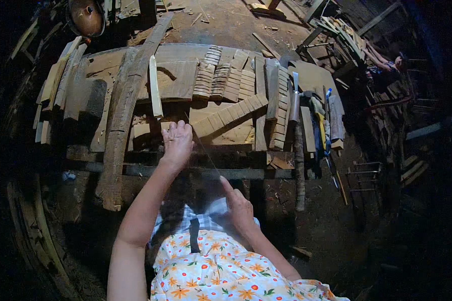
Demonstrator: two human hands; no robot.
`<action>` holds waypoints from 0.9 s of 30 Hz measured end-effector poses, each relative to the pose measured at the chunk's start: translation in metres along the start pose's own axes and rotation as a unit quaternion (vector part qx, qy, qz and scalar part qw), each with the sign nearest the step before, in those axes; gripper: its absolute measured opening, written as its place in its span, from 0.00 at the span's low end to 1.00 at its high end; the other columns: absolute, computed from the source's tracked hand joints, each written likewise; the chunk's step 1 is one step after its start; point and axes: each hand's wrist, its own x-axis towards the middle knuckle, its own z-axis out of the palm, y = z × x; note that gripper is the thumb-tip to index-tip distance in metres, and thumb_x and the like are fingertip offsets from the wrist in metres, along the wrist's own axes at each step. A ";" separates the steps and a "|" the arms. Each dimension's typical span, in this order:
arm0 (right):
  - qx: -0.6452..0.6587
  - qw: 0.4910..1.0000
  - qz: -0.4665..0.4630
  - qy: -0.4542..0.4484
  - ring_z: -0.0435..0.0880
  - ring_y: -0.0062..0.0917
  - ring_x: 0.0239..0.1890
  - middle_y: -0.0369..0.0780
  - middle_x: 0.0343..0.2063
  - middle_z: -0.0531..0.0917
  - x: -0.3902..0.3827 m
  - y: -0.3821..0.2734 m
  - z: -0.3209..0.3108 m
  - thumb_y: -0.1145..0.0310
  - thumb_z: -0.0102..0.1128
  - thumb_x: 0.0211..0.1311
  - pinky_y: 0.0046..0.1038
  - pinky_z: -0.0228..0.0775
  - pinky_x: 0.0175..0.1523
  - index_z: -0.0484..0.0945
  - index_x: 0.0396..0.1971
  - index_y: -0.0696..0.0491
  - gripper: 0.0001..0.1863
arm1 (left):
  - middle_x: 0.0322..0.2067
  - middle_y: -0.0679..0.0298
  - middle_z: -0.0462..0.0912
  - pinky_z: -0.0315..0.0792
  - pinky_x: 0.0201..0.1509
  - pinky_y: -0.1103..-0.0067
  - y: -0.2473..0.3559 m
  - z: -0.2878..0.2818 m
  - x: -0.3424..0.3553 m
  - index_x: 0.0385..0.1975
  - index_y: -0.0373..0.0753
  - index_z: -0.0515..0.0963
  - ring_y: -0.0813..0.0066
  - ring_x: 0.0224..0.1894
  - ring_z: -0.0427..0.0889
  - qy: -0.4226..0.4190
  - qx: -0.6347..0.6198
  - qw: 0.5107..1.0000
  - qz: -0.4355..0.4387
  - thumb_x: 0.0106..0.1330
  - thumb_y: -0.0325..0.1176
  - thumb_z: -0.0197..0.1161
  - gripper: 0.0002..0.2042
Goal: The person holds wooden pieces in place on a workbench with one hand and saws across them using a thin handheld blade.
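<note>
My left hand [177, 144] presses down with bent fingers on a light wooden piece [166, 125] at the near side of the workbench. Much of that piece is hidden under the fingers. Lower and to the right, my right hand [240, 208] is closed with its index finger stretched forward. From it a thin dark saw blade [206, 150], seen nearly edge-on, runs up past the left hand's fingers to the wood; its handle is hidden in my grip. A pale wooden strip [156, 93] lies just beyond my left hand. To the right, a slanting row of cut wooden blocks [231, 118] rests on a board.
More rows of blocks [204, 80] lie farther back. A rough beam [121, 115] crosses the bench at left. On the right are a chisel [295, 95] and a yellow-and-black tool [320, 118]. A person's arm [379, 61] shows near stacked wood at far right.
</note>
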 end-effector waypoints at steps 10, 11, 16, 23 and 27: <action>0.017 1.000 0.001 0.001 0.77 0.42 0.28 0.44 0.26 0.73 0.010 0.002 0.006 0.83 0.50 0.50 0.43 0.70 0.34 0.52 0.66 0.34 0.43 | 0.40 0.59 0.71 0.64 0.47 0.62 -0.002 0.003 0.002 0.39 0.37 0.72 0.60 0.47 0.69 0.024 0.012 1.000 0.005 0.50 0.33 0.67 0.17; 0.019 1.000 0.001 0.003 0.77 0.42 0.28 0.44 0.26 0.73 0.010 0.001 0.003 0.83 0.50 0.50 0.43 0.70 0.34 0.52 0.66 0.34 0.43 | 0.40 0.60 0.71 0.64 0.47 0.62 -0.003 0.003 0.002 0.39 0.38 0.72 0.60 0.48 0.69 0.017 0.008 1.000 0.001 0.50 0.34 0.68 0.17; -0.006 0.999 0.039 -0.035 0.79 0.45 0.32 0.47 0.30 0.76 0.010 -0.014 -0.007 0.82 0.51 0.53 0.44 0.71 0.37 0.51 0.66 0.32 0.42 | 0.40 0.60 0.71 0.63 0.47 0.61 -0.004 0.009 -0.002 0.40 0.38 0.71 0.60 0.47 0.70 0.037 0.006 0.999 0.006 0.50 0.34 0.68 0.19; 0.009 0.999 0.034 -0.006 0.79 0.45 0.36 0.48 0.35 0.77 0.027 -0.010 0.004 0.87 0.49 0.49 0.42 0.70 0.42 0.53 0.66 0.33 0.45 | 0.41 0.60 0.69 0.61 0.45 0.62 0.000 0.002 0.001 0.39 0.40 0.70 0.59 0.48 0.67 0.028 -0.010 1.000 -0.001 0.50 0.33 0.68 0.18; -0.003 0.999 0.026 -0.020 0.79 0.44 0.36 0.48 0.34 0.77 0.015 -0.009 0.003 0.87 0.49 0.48 0.42 0.71 0.41 0.54 0.66 0.34 0.45 | 0.40 0.60 0.69 0.61 0.44 0.62 -0.004 0.007 -0.001 0.38 0.40 0.70 0.60 0.47 0.67 0.034 -0.026 0.999 -0.010 0.49 0.33 0.69 0.18</action>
